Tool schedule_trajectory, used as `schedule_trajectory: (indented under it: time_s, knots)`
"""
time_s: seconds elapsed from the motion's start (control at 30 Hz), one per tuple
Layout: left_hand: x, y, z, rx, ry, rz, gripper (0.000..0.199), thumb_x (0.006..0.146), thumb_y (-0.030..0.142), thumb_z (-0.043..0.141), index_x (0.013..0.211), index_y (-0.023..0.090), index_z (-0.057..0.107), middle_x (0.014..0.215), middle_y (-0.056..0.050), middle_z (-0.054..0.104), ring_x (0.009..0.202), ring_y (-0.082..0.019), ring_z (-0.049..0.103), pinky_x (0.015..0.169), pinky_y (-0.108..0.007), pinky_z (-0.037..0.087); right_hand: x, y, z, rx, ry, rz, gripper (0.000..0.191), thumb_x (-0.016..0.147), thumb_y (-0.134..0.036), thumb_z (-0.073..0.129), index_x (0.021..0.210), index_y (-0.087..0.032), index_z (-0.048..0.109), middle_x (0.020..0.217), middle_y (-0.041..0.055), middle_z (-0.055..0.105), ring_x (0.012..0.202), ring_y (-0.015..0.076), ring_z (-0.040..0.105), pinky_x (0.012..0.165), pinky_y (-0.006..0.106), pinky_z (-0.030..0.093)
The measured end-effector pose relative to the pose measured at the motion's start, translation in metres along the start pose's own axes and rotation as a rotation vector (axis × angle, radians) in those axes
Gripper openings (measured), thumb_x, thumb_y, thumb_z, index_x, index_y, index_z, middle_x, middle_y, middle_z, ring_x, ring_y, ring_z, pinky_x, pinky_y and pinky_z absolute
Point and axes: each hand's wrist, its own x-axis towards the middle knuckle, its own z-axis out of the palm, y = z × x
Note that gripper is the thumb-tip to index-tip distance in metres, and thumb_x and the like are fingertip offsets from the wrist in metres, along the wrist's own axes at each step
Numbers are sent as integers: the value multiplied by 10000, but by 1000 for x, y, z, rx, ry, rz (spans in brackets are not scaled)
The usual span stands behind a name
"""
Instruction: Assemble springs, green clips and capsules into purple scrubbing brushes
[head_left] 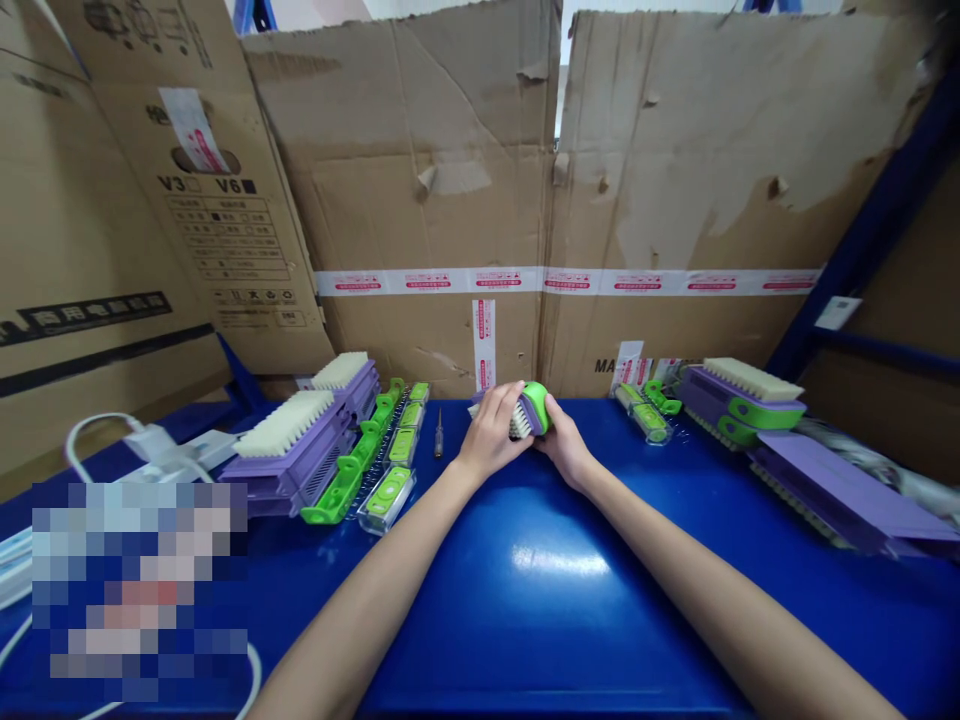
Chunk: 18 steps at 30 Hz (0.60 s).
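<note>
A purple brush with pale bristles and a bright green end cap [537, 408] is held between both hands over the far middle of the blue table. My left hand [493, 428] wraps round its bristled side, fingers closed on it. On the green end, my right hand [564, 440] grips with the thumb and fingers, partly hidden behind the brush. A small screwdriver [439, 440] with a clear handle lies on the table to the left of my left hand.
Purple brush bodies [281, 455], green brackets [352, 470], small springs and clear-cased green parts [388, 497] stand at left. More purple brushes [750, 400] and green parts [652, 405] lie at right. Cardboard [427, 200] walls the back; a white cable [82, 425] and power strip are at far left.
</note>
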Motion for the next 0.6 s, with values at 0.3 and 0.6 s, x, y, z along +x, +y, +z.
schedule_trajectory:
  time_s: [0.3,0.6]
  knots:
    - [5,-1,0,-97,15,-199,710,564,173,689,1206,154,385,1251,-150,444,1184,-287,465,975,-434,434,1,6,5,-85,43,-89,583,762,-617,498,1167,-204,572,1090,59,643,973,233,588,758,326,496]
    - [-6,-9,4,46,-63,6,628,658,171,600,1239,128,368,1261,-173,471,1202,-280,448,1015,-468,381,-4,9,7,-194,102,-116,506,769,-592,497,1078,-199,579,1112,60,626,1007,222,572,833,338,474]
